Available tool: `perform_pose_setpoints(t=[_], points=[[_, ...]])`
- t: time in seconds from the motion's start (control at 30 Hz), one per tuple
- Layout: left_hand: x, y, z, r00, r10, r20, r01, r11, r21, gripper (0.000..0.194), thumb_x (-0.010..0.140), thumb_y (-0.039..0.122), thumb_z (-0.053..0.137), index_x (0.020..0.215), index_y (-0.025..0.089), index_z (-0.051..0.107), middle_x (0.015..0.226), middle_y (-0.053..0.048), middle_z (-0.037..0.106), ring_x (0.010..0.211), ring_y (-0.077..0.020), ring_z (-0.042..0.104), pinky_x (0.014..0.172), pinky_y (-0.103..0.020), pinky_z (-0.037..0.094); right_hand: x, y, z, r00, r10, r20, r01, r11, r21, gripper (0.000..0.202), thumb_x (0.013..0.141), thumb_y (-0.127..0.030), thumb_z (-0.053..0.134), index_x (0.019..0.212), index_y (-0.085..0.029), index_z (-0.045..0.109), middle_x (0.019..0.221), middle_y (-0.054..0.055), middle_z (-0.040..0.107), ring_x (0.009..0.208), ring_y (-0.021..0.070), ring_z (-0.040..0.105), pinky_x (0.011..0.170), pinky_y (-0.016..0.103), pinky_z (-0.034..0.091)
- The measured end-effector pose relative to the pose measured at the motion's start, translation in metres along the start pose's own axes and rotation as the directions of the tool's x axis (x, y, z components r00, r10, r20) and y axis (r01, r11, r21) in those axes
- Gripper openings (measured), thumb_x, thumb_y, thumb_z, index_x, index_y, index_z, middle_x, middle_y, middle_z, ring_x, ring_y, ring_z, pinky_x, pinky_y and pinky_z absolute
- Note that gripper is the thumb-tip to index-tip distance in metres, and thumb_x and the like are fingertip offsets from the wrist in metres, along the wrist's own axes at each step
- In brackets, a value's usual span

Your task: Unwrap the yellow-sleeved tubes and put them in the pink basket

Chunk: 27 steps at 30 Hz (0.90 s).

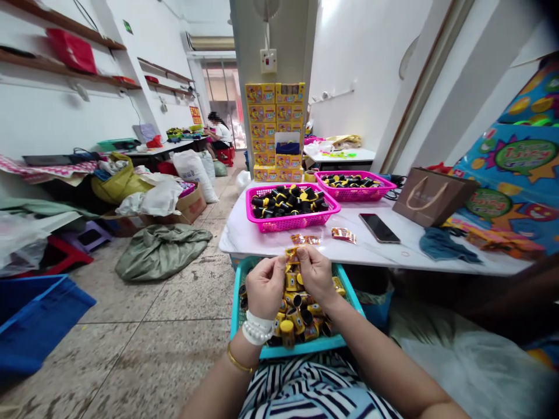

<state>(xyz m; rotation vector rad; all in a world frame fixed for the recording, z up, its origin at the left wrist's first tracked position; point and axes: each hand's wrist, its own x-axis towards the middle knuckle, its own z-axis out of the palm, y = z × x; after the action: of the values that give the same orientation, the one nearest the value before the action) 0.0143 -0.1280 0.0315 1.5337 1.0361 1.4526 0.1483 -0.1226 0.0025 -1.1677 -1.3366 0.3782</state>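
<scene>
My left hand [265, 286] and my right hand [315, 274] are close together, thumbs and fingertips pinched. Between them is a small yellow-orange printed label [292, 254], partly covered by my fingers. Directly below sits a teal basket [234, 326] full of small black cylinders with yellow caps and yellow printed wraps, such as the wrapped cylinder [287, 333] near its front. Just beyond my fingertips, shiny orange-red label strips [305, 239] lie on the white table [238, 235], and another label strip [343, 234] lies to the right.
A pink basket [293, 223] of black and yellow cylinders stands on the table, with a second pink basket [356, 194] behind it. A phone [379, 227], a brown paper bag [432, 198] and a blue cloth [449, 244] lie rightward. Yellow boxes [262, 131] are stacked against the pillar.
</scene>
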Motion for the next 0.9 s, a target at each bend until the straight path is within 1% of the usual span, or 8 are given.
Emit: perform_pose_setpoints(t=[0.1,0.23,0.37,0.47,0.6,0.73,0.8,0.9], points=[[0.003,-0.011,-0.006,0.995,-0.091,0.041,0.093,0.994,-0.049,0.020,0.078,0.035,0.075,0.081,0.017,0.082,0.073,-0.005,0.071,0.072,-0.0177,0.062,0.068,-0.026,0.048,-0.003,-0.002,-0.001,0.996,-0.054,0.067,0.057,0.997,-0.050,0.035,0.096,-0.042,0.051,0.068,-0.021,0.052,0.062,-0.003,0.048,0.059,0.0126,0.046,0.060,0.026,0.037],[0.010,-0.032,-0.018,0.983,-0.182,-0.011,0.180,0.977,-0.111,0.016,0.065,0.031,0.085,0.063,0.017,0.078,0.067,-0.003,0.067,0.068,-0.0150,0.060,0.064,-0.024,0.048,-0.005,-0.002,0.003,0.985,-0.084,0.153,0.100,0.990,-0.100,0.019,0.092,-0.032,0.058,0.077,-0.020,0.060,0.067,-0.001,0.059,0.059,0.0127,0.053,0.058,0.025,0.041],[0.012,-0.049,-0.028,0.950,-0.309,0.030,0.308,0.926,-0.217,0.024,0.063,0.033,0.087,0.076,0.015,0.079,0.073,-0.005,0.073,0.061,-0.0135,0.061,0.055,-0.022,0.047,-0.009,0.007,0.013,0.964,-0.107,0.244,0.150,0.974,-0.167,0.015,0.088,-0.024,0.062,0.074,-0.019,0.063,0.067,0.000,0.065,0.062,0.0138,0.059,0.062,0.025,0.045],[0.011,-0.057,-0.036,0.911,-0.405,0.076,0.409,0.867,-0.286,0.032,0.061,0.038,0.088,0.079,0.013,0.076,0.051,0.001,0.062,0.041,-0.0068,0.047,0.040,-0.017,0.034,0.004,0.013,0.018,0.927,-0.105,0.361,0.194,0.956,-0.221,0.018,0.089,-0.025,0.061,0.073,-0.019,0.066,0.065,-0.001,0.068,0.060,0.0125,0.062,0.059,0.022,0.046],[0.012,-0.065,-0.043,0.848,-0.507,0.154,0.525,0.763,-0.378,0.040,0.060,0.047,0.087,0.073,0.015,0.067,0.039,0.008,0.047,0.030,-0.0032,0.033,0.032,-0.015,0.017,0.078,0.013,0.024,0.896,-0.049,0.441,0.238,0.892,-0.384,0.039,0.099,-0.034,0.048,0.070,-0.017,0.067,0.062,0.000,0.069,0.059,0.0121,0.064,0.060,0.021,0.047],[0.013,-0.066,-0.045,0.792,-0.562,0.238,0.604,0.670,-0.431,0.046,0.054,0.043,0.090,0.080,0.013,0.068,0.049,0.005,0.057,0.033,-0.0023,0.037,0.032,-0.013,0.017,0.181,0.011,0.049,0.903,0.056,0.425,0.245,0.746,-0.619,0.035,0.101,-0.038,0.046,0.093,-0.014,0.070,0.099,0.010,0.073,0.097,0.0208,0.067,0.085,0.031,0.050],[0.015,-0.063,-0.047,0.777,-0.572,0.263,0.623,0.641,-0.448,0.046,0.052,0.038,0.092,0.082,0.011,0.069,0.057,0.002,0.063,0.037,-0.0010,0.040,0.033,-0.012,0.020,0.216,0.014,0.068,0.845,0.165,0.509,0.278,0.678,-0.681,0.026,0.097,-0.038,0.057,0.102,-0.015,0.068,0.108,0.009,0.070,0.100,0.0211,0.066,0.089,0.037,0.053],[0.019,-0.059,-0.052,0.764,-0.587,0.270,0.637,0.614,-0.467,0.041,0.051,0.033,0.093,0.074,0.012,0.066,0.056,0.002,0.062,0.038,-0.0009,0.041,0.033,-0.011,0.019,0.239,0.019,0.097,0.728,0.316,0.608,0.347,0.595,-0.725,0.030,0.096,-0.036,0.062,0.119,-0.017,0.062,0.120,0.008,0.065,0.103,0.0210,0.066,0.088,0.042,0.057]])
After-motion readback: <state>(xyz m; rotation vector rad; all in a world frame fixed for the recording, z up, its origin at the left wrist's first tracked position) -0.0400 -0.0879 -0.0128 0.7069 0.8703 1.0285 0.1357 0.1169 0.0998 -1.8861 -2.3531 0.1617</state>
